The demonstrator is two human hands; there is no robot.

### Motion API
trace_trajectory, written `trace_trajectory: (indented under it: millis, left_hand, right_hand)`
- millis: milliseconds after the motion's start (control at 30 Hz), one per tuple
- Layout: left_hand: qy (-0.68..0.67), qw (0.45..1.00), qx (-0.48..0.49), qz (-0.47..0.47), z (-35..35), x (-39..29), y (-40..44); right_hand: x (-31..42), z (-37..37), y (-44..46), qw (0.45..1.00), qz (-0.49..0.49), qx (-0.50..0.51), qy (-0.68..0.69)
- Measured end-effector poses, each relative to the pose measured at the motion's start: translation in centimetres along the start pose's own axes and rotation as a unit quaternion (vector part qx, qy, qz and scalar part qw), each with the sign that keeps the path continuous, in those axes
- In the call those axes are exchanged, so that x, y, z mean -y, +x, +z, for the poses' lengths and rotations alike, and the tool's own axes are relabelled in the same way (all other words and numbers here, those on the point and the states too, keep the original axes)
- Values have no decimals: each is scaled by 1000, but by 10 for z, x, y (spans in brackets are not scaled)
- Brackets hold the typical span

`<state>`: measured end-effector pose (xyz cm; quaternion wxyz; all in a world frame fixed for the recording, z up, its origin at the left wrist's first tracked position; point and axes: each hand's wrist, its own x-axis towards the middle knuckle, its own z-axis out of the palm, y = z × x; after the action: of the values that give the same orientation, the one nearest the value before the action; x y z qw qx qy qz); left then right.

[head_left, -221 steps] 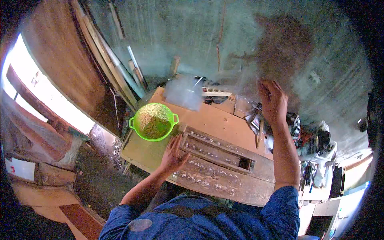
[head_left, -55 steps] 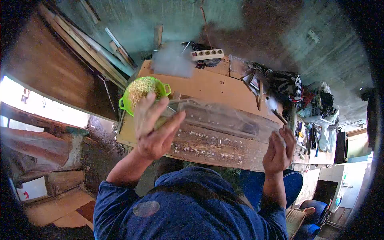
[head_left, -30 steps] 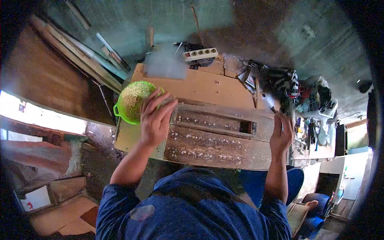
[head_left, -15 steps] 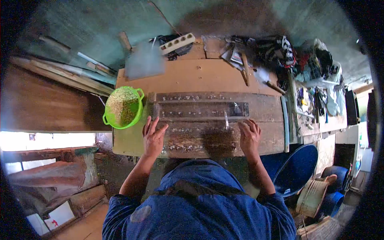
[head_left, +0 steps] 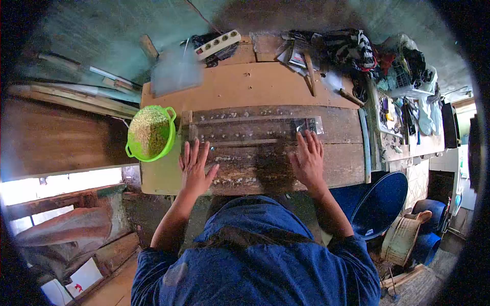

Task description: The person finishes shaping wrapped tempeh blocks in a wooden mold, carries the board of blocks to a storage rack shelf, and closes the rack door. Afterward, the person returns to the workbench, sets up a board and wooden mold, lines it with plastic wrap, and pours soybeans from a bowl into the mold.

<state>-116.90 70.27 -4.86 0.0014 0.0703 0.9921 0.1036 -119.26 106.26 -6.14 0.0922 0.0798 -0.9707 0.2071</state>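
My left hand (head_left: 196, 170) is open, palm down and fingers spread, at the left end of a wooden frame with a long recess. My right hand (head_left: 308, 162) is also open, its fingertips at the near edge of the recess's right end. A long clear plastic strip (head_left: 255, 128) appears to lie over the recess, its shiny end beyond my right fingertips. Small whitish bits dot the worn wooden board (head_left: 337, 168) below. Left of my left hand stands a green colander (head_left: 168, 145) holding pale and brownish grains or pieces (head_left: 149, 130).
A stack of clear plastic sheets (head_left: 176, 76) and a power strip (head_left: 218, 45) lie at the back left. Papers and a wooden stick (head_left: 310, 74) are at the back right. Beyond the right edge are a wire basket (head_left: 403, 76), a tool tray (head_left: 390, 120) and a blue barrel (head_left: 380, 204).
Both hands have come down onto the board, and the plastic strip that was blurred in the air now lies flat. The dark stick from my right hand's side now rests farther back. The view has shifted.
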Motion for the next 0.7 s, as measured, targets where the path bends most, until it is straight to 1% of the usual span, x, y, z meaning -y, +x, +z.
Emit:
trace_trajectory:
  millis: [100, 300, 367, 433, 467, 533, 700]
  left_hand:
    - [8, 1000, 7, -9, 5, 1, 6]
    - [8, 1000, 11, 4, 6, 10, 1]
    - [2, 1000, 5, 13, 6, 11, -1]
    - [-4, 1000, 24, 5, 2, 11, -3]
    - [-4, 1000, 23, 1, 3, 11, -3]
    - [-16, 1000, 9, 12, 7, 13, -2]
    - [-17, 1000, 0, -7, 5, 11, 4]
  right_hand:
    - [3, 12, 2, 998, 2, 33, -46]
    - [8, 9, -8, 996, 14, 67, -55]
    - [7, 9, -12, 996, 12, 69, -56]
    - [5, 11, -15, 996, 8, 72, -55]
    - [4, 13, -16, 997, 15, 59, -57]
    - [4, 16, -15, 997, 23, 45, -53]
    - [6, 20, -9, 996, 25, 56, -63]
